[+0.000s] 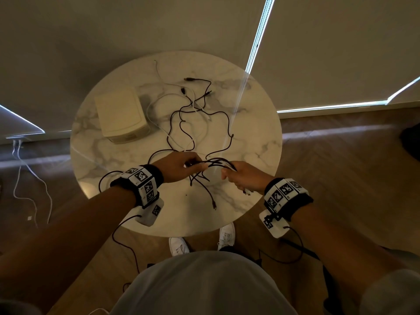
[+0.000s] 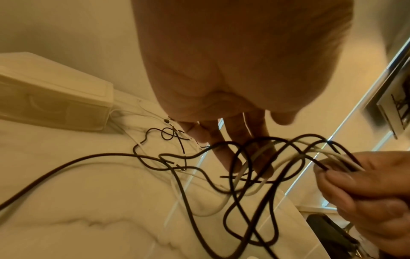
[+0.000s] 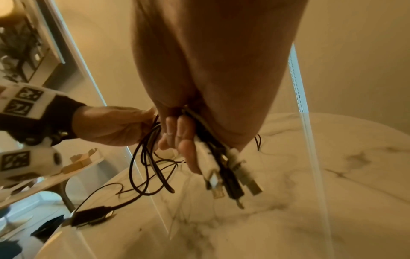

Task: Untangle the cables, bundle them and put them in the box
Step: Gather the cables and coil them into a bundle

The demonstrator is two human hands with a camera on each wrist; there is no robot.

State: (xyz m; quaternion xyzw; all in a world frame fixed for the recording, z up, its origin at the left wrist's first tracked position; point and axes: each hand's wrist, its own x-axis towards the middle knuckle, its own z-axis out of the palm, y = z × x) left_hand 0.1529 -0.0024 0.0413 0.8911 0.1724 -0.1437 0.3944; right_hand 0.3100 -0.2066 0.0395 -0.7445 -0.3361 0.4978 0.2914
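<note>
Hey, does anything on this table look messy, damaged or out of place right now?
Only the expected mess: black and white cables sprawl tangled across the marble table, beside the closed box. The right hand grips several plug ends; the left hand holds loops. No damage or spill shows.

The left hand (image 2: 233,73) fills the upper middle, its fingers (image 2: 241,133) reaching down into a tangle of black cables (image 2: 233,175) and white cables (image 2: 250,163); several loops pass around or across the fingertips, though blur makes it hard to say which strands they actually grip. At the right edge the right hand (image 2: 372,198) pinches a gathered bunch of black and white strands between thumb and fingers. Loose cables trail left and far across the marble table (image 2: 77,210). A cream box (image 2: 51,103), lid closed, sits at the far left.
</note>
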